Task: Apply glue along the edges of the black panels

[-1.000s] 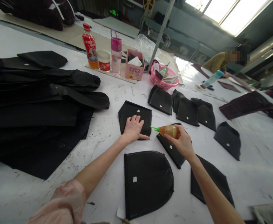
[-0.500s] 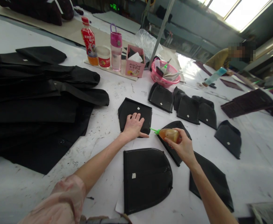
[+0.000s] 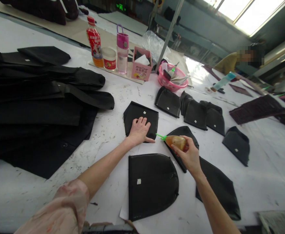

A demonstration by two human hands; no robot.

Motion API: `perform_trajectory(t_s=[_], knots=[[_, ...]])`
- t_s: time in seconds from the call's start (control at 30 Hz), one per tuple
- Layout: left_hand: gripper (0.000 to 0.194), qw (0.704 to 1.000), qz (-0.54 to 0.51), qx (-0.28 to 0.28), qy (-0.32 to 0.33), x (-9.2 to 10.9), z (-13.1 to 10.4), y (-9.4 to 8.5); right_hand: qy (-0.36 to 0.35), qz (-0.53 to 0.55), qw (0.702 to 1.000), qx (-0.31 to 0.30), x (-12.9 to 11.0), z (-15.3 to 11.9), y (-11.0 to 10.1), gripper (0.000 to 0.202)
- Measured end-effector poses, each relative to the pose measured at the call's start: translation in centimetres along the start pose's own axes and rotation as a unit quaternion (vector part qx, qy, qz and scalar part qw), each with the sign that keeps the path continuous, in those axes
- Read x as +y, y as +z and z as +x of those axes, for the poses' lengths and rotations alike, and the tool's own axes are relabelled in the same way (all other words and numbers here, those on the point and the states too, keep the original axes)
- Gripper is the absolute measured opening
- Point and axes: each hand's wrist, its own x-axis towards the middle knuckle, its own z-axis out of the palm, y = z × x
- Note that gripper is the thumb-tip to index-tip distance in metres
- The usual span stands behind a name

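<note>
Right grip (image 3: 190, 155): closed around a squeeze bottle (image 3: 176, 143) of amber liquid, held tilted with its green nozzle (image 3: 162, 137) pointing left.
Left grip (image 3: 139, 132): spread flat on the black panel (image 3: 136, 111), thumb stretched out to the right.
Black panel: lying on the white worktop (image 3: 113, 139) in front of the person, a small pale tag (image 3: 144, 112) on its upper part.
Nozzle tip: at the panel's right edge; whether it touches or stops just short is hard to tell from here.
Rounded piece (image 3: 154, 188): flat on the worktop, nearer the person than the panel.
Cloth heap (image 3: 32, 113): black, to the left.
Pink basket (image 3: 173, 86): farther back, beside a pink box (image 3: 142, 72).
Co-worker (image 3: 225, 65): far right, across the worktop.
</note>
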Motion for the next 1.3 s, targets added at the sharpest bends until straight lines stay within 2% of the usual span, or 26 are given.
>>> perform_trajectory(t_s=[0.3,0.6,0.77,1.0,1.1,1.3], knots=[[0.090,1.000,0.002,0.008,0.004,-0.1,0.0,0.2,0.034,0.037,0.998,0.026,0.2,0.4,1.0,0.073],[0.091,1.000,-0.004,-0.008,0.001,0.1,0.1,-0.2,0.004,0.023,0.998,0.057,0.3,1.0,1.7,0.074],[0.092,1.000,-0.003,-0.003,0.002,0.0,0.0,0.0,0.002,0.014,0.999,0.040,0.1,-0.3,0.9,0.071],[0.091,1.000,0.003,-0.001,0.004,0.0,-0.1,-0.1,0.066,0.057,0.996,-0.011,-0.7,-2.5,0.4,0.071],[0.091,1.000,0.007,-0.002,0.005,0.1,-0.1,-0.4,0.071,0.067,0.995,-0.009,-0.8,-2.8,0.6,0.070],[0.093,0.997,0.027,-0.055,0.049,-0.8,0.1,-1.4,0.050,0.050,0.997,0.013,-0.4,-2.4,0.9,0.068]])
